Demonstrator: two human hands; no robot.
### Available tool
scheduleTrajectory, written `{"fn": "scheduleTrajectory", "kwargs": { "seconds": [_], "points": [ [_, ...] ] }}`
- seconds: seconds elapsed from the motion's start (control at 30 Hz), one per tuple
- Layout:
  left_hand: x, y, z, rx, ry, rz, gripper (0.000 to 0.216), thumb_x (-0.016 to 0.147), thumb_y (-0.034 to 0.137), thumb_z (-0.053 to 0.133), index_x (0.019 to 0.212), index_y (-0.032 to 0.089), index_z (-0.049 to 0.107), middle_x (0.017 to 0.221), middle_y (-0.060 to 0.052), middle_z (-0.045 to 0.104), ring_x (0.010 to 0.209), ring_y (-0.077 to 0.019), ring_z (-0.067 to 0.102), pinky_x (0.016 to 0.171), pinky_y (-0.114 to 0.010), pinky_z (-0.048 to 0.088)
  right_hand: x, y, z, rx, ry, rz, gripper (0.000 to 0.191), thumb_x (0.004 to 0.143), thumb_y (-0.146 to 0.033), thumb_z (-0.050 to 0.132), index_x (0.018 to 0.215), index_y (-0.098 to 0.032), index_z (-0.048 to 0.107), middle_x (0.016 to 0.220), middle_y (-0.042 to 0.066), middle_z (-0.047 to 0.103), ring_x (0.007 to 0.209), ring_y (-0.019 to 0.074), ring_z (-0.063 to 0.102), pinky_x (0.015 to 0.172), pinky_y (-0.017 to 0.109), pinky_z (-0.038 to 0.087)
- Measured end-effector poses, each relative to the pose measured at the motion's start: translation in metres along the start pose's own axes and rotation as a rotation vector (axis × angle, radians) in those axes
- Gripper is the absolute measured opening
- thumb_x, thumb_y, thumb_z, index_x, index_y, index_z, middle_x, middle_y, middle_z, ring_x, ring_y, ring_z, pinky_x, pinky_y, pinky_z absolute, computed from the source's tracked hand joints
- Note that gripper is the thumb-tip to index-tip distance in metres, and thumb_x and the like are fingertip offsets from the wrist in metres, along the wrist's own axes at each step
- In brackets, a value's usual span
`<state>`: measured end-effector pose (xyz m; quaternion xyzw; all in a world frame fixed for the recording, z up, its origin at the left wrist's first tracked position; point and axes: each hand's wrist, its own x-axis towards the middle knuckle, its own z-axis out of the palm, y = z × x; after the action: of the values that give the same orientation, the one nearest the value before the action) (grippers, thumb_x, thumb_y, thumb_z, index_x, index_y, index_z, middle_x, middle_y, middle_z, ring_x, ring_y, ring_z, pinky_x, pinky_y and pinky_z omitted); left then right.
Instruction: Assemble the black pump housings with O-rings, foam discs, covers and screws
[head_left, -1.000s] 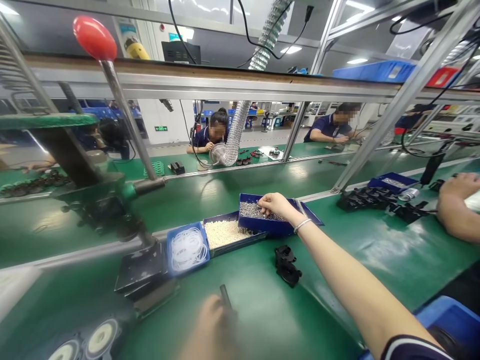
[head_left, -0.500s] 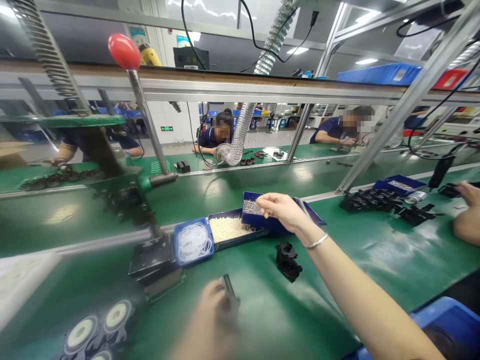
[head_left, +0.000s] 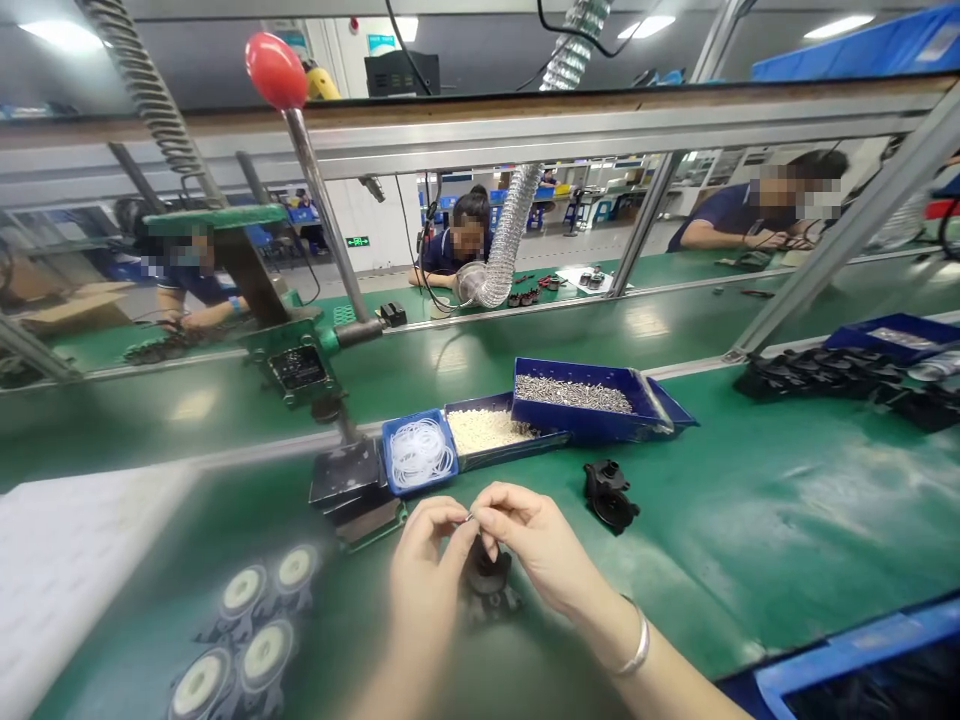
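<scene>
My left hand (head_left: pixel 427 560) and my right hand (head_left: pixel 536 545) meet over the green bench, fingertips pinched together around a small shiny metal pin (head_left: pixel 470 517). Directly below them is a black plastic part (head_left: pixel 491 585), partly covered by my fingers; whether it is held or rests on the bench I cannot tell. Another black plastic housing (head_left: pixel 611 497) lies to the right of my hands. Beyond them, a dark blue bin (head_left: pixel 600 425) holds many small metal pins (head_left: pixel 574 393).
A bin of cream-coloured small pieces (head_left: pixel 491 428) and a blue tray of white rings (head_left: pixel 420 452) adjoin the pin bin. A lever press (head_left: pixel 349 475) stands left. Several round parts with white centres (head_left: pixel 259 650) lie front left. Black parts (head_left: pixel 817 375) sit right. Co-workers sit opposite.
My right hand has come back from the pin bin to meet my left hand. The left hand moved slightly up, and the dark part it carried is now beneath the fingers.
</scene>
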<state>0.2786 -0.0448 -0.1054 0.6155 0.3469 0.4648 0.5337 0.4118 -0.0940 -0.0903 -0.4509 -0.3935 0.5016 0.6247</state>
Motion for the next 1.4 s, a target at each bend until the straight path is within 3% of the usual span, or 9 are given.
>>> {"fn": "scheduleTrajectory", "kwargs": {
  "seconds": [0.27, 0.43, 0.5, 0.57, 0.63, 0.73, 0.87, 1.03, 1.4],
  "points": [
    [-0.005, -0.007, 0.003, -0.214, 0.071, -0.114, 0.023, 0.082, 0.037, 0.072, 0.085, 0.016, 0.064, 0.088, -0.003, 0.062, 0.083, -0.0114, 0.061, 0.076, -0.019, 0.051, -0.005, 0.014, 0.011, 0.073, 0.091, -0.011, 0.031, 0.082, -0.042, 0.073, 0.08, -0.013, 0.06, 0.055, -0.002, 0.056, 0.05, 0.0062, 0.049, 0.053, 0.019, 0.04],
    [0.003, -0.006, -0.017, -0.153, 0.108, -0.115, 0.026, 0.082, 0.04, 0.071, 0.09, 0.015, 0.065, 0.096, -0.005, 0.068, 0.088, -0.0133, 0.065, 0.078, -0.021, 0.052, -0.007, 0.003, -0.008, 0.094, 0.169, -0.094, 0.032, 0.084, -0.043, 0.07, 0.083, -0.015, 0.056, 0.085, 0.006, 0.069, 0.067, 0.0162, 0.067, 0.058, 0.026, 0.052],
    [0.005, -0.008, -0.029, -0.057, 0.03, -0.184, 0.03, 0.08, 0.041, 0.072, 0.09, 0.014, 0.065, 0.095, -0.007, 0.071, 0.089, -0.0163, 0.068, 0.079, -0.024, 0.053, -0.01, -0.002, -0.024, 0.009, 0.148, -0.044, 0.033, 0.085, -0.046, 0.068, 0.083, -0.016, 0.054, 0.077, 0.005, 0.068, 0.064, 0.0187, 0.067, 0.055, 0.028, 0.052],
    [0.004, -0.013, -0.04, 0.065, -0.113, -0.28, 0.031, 0.08, 0.043, 0.071, 0.09, 0.014, 0.065, 0.09, -0.008, 0.072, 0.088, -0.0181, 0.069, 0.081, -0.027, 0.054, -0.015, -0.004, -0.039, -0.218, 0.098, 0.018, 0.032, 0.087, -0.047, 0.066, 0.083, -0.016, 0.057, 0.061, 0.0, 0.06, 0.051, 0.0134, 0.058, 0.051, 0.025, 0.046],
    [0.0, -0.018, -0.049, 0.201, -0.247, -0.328, 0.029, 0.083, 0.044, 0.066, 0.09, 0.016, 0.065, 0.087, -0.006, 0.073, 0.087, -0.0188, 0.07, 0.082, -0.029, 0.053, -0.02, -0.002, -0.05, -0.503, 0.052, 0.028, 0.029, 0.089, -0.044, 0.063, 0.082, -0.016, 0.063, 0.061, -0.001, 0.056, 0.047, 0.0087, 0.05, 0.052, 0.023, 0.041],
    [-0.008, -0.019, -0.057, 0.45, -0.343, -0.242, 0.023, 0.088, 0.042, 0.059, 0.09, 0.021, 0.068, 0.089, -0.004, 0.073, 0.087, -0.0188, 0.069, 0.081, -0.029, 0.052, -0.027, 0.002, -0.057, -0.775, -0.006, -0.04, 0.028, 0.095, -0.039, 0.056, 0.084, -0.018, 0.07, 0.076, 0.001, 0.059, 0.056, 0.0083, 0.052, 0.059, 0.024, 0.042],
    [-0.013, -0.013, -0.059, 0.746, -0.42, -0.001, 0.02, 0.092, 0.036, 0.053, 0.093, 0.025, 0.069, 0.095, -0.002, 0.072, 0.089, -0.0181, 0.068, 0.079, -0.029, 0.053, -0.031, 0.003, -0.055, -0.889, -0.094, -0.095, 0.027, 0.1, -0.034, 0.046, 0.094, -0.02, 0.068, 0.087, 0.003, 0.06, 0.067, 0.0105, 0.056, 0.068, 0.025, 0.044],
    [-0.008, -0.012, -0.055, 0.901, -0.551, 0.219, 0.02, 0.095, 0.029, 0.047, 0.096, 0.023, 0.067, 0.093, -0.003, 0.071, 0.084, -0.0164, 0.068, 0.074, -0.025, 0.053, -0.03, -0.003, -0.052, -1.005, -0.198, -0.128, 0.02, 0.1, -0.024, 0.045, 0.1, -0.02, 0.064, 0.097, 0.004, 0.061, 0.088, 0.0145, 0.058, 0.079, 0.026, 0.044],
    [-0.004, -0.007, -0.052, 0.919, -0.641, 0.184, 0.025, 0.097, 0.024, 0.043, 0.101, 0.022, 0.067, 0.096, -0.005, 0.069, 0.088, -0.017, 0.067, 0.077, -0.027, 0.051, -0.033, -0.007, -0.046, -1.188, -0.271, -0.105, 0.018, 0.102, -0.025, 0.041, 0.106, -0.021, 0.059, 0.1, 0.002, 0.057, 0.085, 0.0136, 0.057, 0.075, 0.026, 0.045]
  ]
}}
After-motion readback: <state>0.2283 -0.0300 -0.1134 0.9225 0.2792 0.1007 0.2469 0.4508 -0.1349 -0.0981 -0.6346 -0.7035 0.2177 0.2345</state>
